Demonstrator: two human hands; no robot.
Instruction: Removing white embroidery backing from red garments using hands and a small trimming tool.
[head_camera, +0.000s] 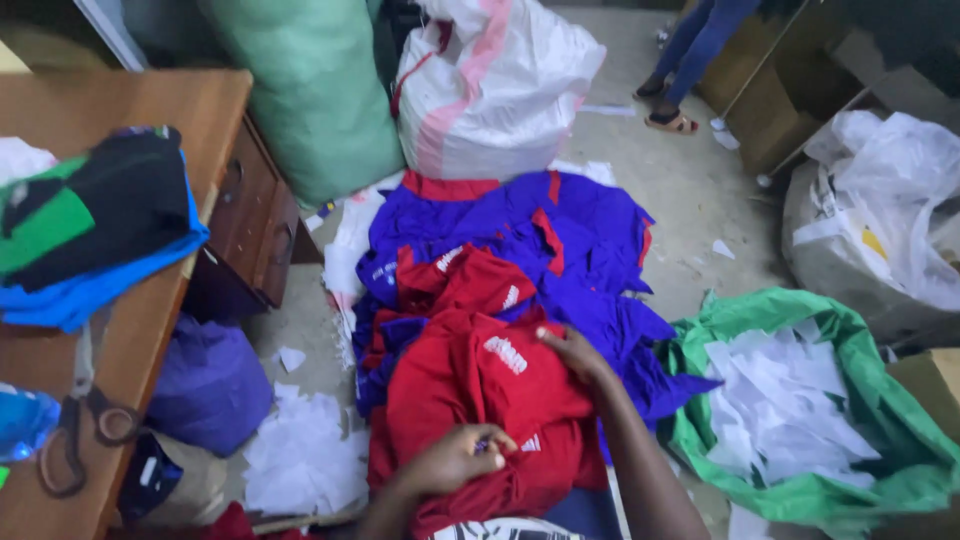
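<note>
**Two hands on a red shirt above a heap of red and blue clothing**

Head view: The left hand was closed in a pinch, thumb and fingertips gathered on a fold of the red shirt close to the person's body. The right hand lay further out on the same shirt, up and to the right of that pinch, fingers spread flat and pressing the cloth rather than gripping it. The red shirt with its white print lay under both hands, draped over the person's lap and the near end of the heap.

Beyond the right hand, the pile of blue garments with red trim spread across the floor, and past it stood a white and pink sack with a green sack beside it. Right of the right hand, a green bag lay open, full of white paper scraps. Left of the left hand, more white scraps littered the floor beside a purple bag. Further left stood a wooden desk carrying folded clothes in black, green and blue, with scissors at its near edge. Far off at the top, another person's legs stood on the floor.
</note>
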